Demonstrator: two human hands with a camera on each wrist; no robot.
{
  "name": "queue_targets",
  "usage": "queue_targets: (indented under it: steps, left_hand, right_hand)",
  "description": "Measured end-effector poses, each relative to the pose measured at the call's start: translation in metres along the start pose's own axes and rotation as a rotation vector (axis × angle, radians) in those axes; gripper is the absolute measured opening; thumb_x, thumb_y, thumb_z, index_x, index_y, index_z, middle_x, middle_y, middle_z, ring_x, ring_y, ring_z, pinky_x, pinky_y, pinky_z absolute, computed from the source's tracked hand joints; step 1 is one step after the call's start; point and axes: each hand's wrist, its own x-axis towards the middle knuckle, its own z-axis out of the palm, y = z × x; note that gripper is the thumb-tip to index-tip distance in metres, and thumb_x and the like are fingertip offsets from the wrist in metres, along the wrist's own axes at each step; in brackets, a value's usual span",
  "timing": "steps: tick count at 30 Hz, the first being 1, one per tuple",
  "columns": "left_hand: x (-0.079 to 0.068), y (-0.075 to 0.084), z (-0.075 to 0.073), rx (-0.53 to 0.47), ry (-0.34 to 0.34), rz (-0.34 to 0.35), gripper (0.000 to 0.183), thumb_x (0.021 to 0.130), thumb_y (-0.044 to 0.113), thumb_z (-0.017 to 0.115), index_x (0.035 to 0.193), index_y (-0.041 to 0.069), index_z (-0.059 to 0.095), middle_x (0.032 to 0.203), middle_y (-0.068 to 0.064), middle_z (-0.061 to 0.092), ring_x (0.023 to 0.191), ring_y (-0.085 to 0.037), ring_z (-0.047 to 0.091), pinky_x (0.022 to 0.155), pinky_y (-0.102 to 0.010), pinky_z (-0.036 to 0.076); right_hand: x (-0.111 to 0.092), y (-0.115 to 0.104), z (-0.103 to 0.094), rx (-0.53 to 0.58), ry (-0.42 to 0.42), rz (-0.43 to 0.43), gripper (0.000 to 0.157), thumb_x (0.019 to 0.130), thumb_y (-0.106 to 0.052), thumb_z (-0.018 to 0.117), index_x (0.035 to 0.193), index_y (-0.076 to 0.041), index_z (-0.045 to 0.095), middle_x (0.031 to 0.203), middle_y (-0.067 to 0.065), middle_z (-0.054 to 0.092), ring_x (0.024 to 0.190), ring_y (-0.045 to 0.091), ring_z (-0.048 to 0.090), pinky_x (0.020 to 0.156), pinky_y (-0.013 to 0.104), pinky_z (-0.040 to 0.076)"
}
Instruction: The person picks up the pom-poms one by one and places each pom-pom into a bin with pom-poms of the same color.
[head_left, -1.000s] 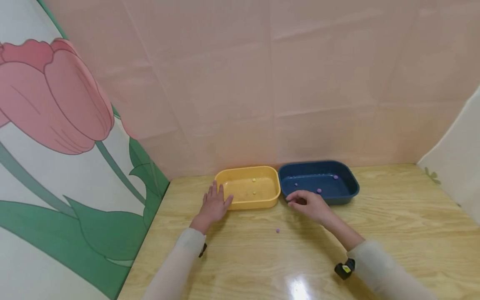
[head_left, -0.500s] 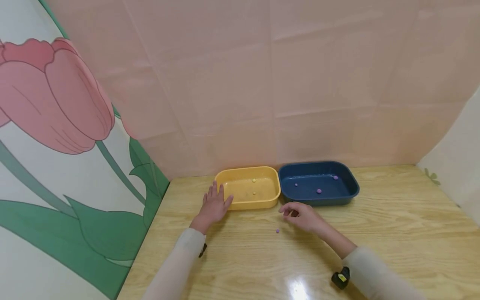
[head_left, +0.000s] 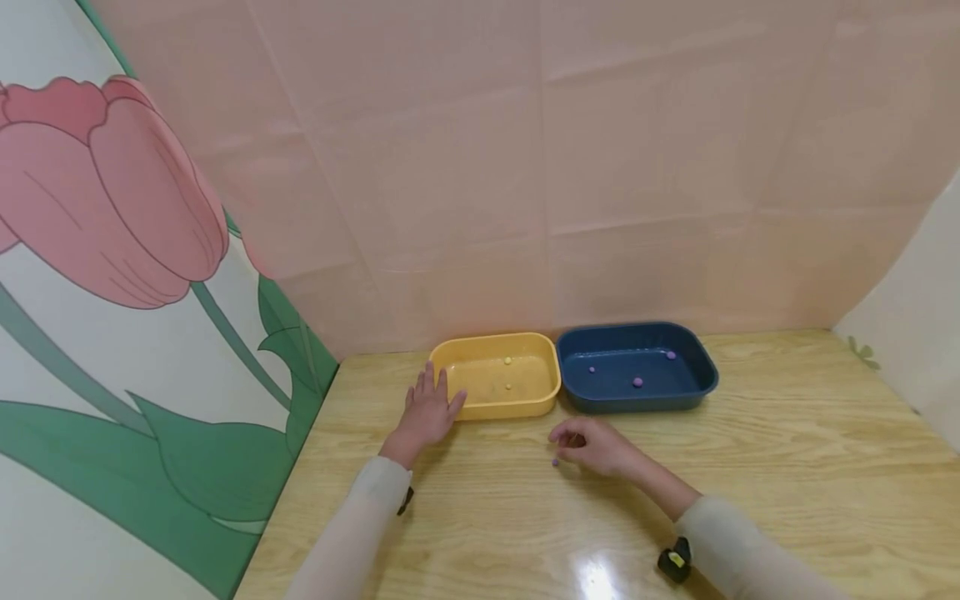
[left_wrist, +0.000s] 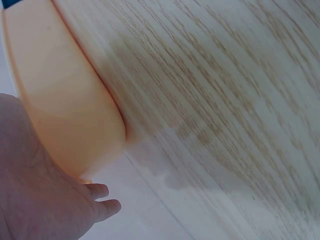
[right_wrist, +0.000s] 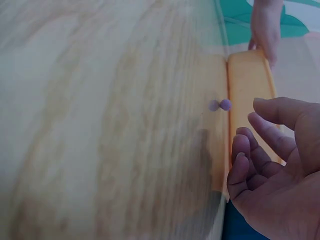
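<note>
A small purple ball [head_left: 555, 462] lies on the wooden table, in front of the yellow tray [head_left: 517, 409]. Just beside it, my right hand [head_left: 596, 448] hovers with bent fingers; in the right wrist view a gap shows between thumb and index finger, and the ball [right_wrist: 225, 104] lies beyond the fingertips, untouched. My left hand [head_left: 427, 414] rests with spread fingers on the left edge of the yellow tray, which holds two tiny yellow balls. To the right, touching it, stands a dark blue tray [head_left: 645, 403] with three purple balls inside.
Both trays stand at the back of the wood-grain table [head_left: 480, 525], against a pink cloth backdrop [head_left: 540, 167]. A panel with a painted tulip [head_left: 150, 192] borders the left side. A pale wall [head_left: 930, 317] is on the right.
My right hand has moved from the front edge of the blue tray toward me and slightly left, down to the purple ball on the table. My left hand has stayed still.
</note>
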Motion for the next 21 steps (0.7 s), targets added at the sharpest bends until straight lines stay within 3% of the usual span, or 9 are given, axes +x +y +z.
queue_targets:
  steps: [9,21]
  left_hand:
    - [-0.0013,0.0012,-0.0010,0.006,-0.001,0.002,0.075,0.109,0.053,0.028,0.161,0.000,0.017,0.168,-0.023,-0.004,0.154,-0.044,0.006,0.121,-0.061,0.010]
    - [-0.0019,0.0019,-0.0027,0.016,-0.011,-0.003,0.082,0.106,0.062,0.019,0.161,0.001,0.016,0.168,-0.022,-0.005,0.154,-0.043,0.004,0.122,-0.060,0.010]
  right_hand:
    - [-0.0022,0.0003,0.0034,-0.048,-0.064,-0.001,0.016,0.091,-0.015,0.076,0.106,-0.009,0.074,0.100,0.000,0.071,0.092,0.011,0.063,0.080,0.028,0.052]
    - [-0.0018,-0.0045,0.0064,-0.142,-0.076,-0.069,0.010,0.088,-0.010,0.077,0.097,-0.013,0.074,0.091,0.000,0.058,0.082,0.014,0.053,0.074,0.027,0.045]
